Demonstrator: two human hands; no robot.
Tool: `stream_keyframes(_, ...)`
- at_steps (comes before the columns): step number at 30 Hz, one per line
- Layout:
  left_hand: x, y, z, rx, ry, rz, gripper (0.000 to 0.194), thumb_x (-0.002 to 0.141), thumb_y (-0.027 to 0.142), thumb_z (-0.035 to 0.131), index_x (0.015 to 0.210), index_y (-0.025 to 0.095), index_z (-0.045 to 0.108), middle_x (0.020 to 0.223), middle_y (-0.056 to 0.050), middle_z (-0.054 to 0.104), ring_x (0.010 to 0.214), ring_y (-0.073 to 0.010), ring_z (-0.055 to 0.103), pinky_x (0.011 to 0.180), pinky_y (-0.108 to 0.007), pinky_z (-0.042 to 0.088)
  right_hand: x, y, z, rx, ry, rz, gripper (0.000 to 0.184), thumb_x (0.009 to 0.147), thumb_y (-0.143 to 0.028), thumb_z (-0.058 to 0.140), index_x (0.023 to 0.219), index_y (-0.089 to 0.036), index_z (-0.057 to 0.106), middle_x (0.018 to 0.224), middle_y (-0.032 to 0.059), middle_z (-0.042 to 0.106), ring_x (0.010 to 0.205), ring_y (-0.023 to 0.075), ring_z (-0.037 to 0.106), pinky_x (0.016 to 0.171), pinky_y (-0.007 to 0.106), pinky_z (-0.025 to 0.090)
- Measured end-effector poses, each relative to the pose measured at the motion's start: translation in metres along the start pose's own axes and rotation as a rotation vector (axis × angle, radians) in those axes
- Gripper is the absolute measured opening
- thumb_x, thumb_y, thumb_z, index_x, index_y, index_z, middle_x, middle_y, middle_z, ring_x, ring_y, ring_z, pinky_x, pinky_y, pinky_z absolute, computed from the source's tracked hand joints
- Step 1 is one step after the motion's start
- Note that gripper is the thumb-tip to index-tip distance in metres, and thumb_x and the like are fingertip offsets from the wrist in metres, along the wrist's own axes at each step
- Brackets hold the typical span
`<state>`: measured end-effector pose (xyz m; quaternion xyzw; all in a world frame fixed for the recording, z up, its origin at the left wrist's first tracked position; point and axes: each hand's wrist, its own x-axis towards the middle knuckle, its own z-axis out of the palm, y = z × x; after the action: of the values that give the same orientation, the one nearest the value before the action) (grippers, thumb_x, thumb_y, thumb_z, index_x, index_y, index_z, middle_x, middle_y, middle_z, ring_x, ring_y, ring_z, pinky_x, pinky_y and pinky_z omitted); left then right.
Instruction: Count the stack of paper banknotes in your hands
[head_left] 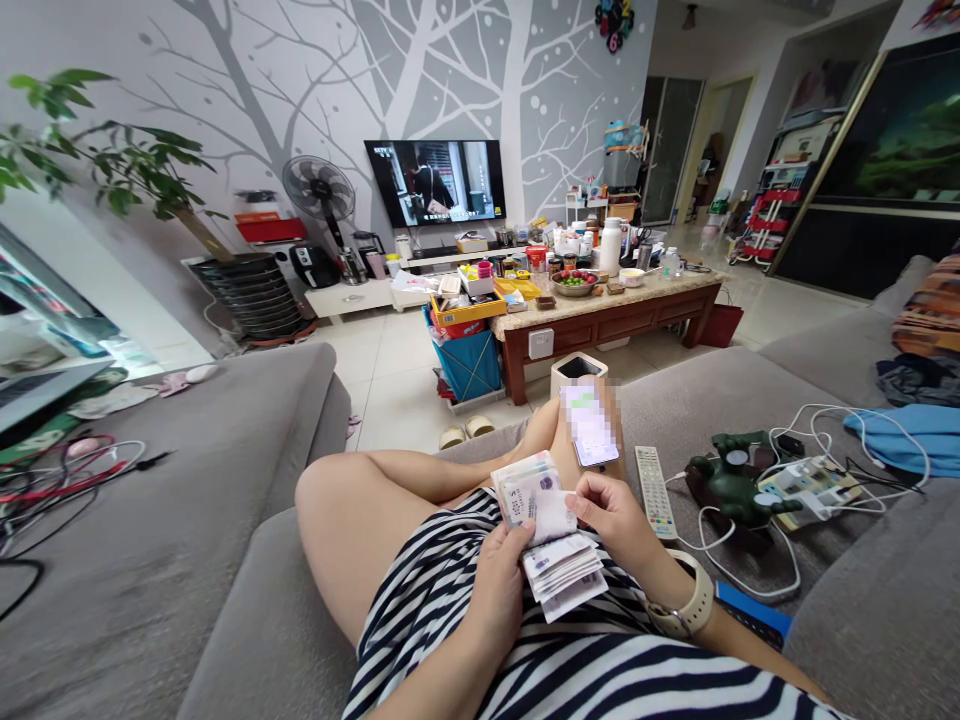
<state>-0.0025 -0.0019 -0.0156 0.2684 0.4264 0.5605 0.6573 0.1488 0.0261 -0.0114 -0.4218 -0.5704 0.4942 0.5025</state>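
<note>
A stack of banknotes (566, 575) lies folded over in my left hand (499, 575), the thumb pressed on the notes and the lower ends fanned in layers. Thumb and fingers of my right hand (611, 515) pinch the edge of one banknote (551, 512) at the top of the stack. A pale watch (694, 600) is on my right wrist. Just beyond the notes, a phone (596, 440) with a lit, partly blurred screen rests on my leg. My lap under the stack is covered by a black-and-white striped garment (420, 580).
On the grey sofa (255, 470) to my right lie a remote control (655, 490), a dark green figure (739, 480), and a power strip (814, 490) with white cables. A cluttered coffee table (615, 310) stands ahead. Tangled cables (82, 465) lie at left.
</note>
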Motion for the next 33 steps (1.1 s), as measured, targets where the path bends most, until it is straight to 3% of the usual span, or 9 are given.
stream_keyframes(4, 0.001, -0.003, -0.001, 0.012, -0.003, 0.002, 0.034, 0.087, 0.044, 0.063, 0.104, 0.015, 0.069, 0.106, -0.008, 0.073, 0.097, -0.025, 0.068, 0.089, -0.045, 0.053, 0.0, 0.0, 0.0, -0.001, 0.004, 0.004, 0.042, 0.078, -0.054, 0.066, 0.061, -0.019, 0.05, 0.055, -0.0054, 0.042, 0.054, 0.01, 0.035, 0.052, 0.024, 0.027)
stream_keyframes(10, 0.005, -0.002, -0.007, 0.02, 0.026, 0.008, 0.038, 0.065, 0.043, 0.079, 0.091, 0.016, 0.076, 0.09, -0.009, 0.08, 0.104, -0.0395, 0.068, 0.092, -0.047, 0.052, -0.001, -0.001, 0.0, 0.025, 0.002, -0.01, 0.037, 0.079, -0.048, 0.067, 0.065, -0.018, 0.052, 0.059, -0.0047, 0.045, 0.056, 0.0101, 0.038, 0.053, 0.023, 0.03)
stream_keyframes(19, 0.007, -0.007, -0.01, 0.019, 0.035, 0.015, 0.03, 0.077, 0.045, 0.067, 0.087, 0.018, 0.076, 0.088, -0.002, 0.079, 0.109, -0.0383, 0.066, 0.089, -0.051, 0.054, -0.008, 0.0, -0.002, 0.033, -0.042, -0.081, 0.029, 0.081, -0.04, 0.069, 0.069, -0.017, 0.057, 0.062, -0.0042, 0.048, 0.058, 0.01, 0.041, 0.055, 0.023, 0.032)
stream_keyframes(33, 0.006, -0.005, -0.011, 0.054, 0.046, 0.046, 0.022, 0.07, 0.031, 0.073, 0.089, 0.021, 0.077, 0.087, -0.003, 0.079, 0.105, -0.0396, 0.067, 0.083, -0.048, 0.055, -0.009, -0.006, -0.002, 0.067, -0.084, -0.114, 0.028, 0.084, -0.042, 0.067, 0.074, -0.016, 0.064, 0.064, -0.0024, 0.053, 0.059, 0.0107, 0.044, 0.056, 0.022, 0.036)
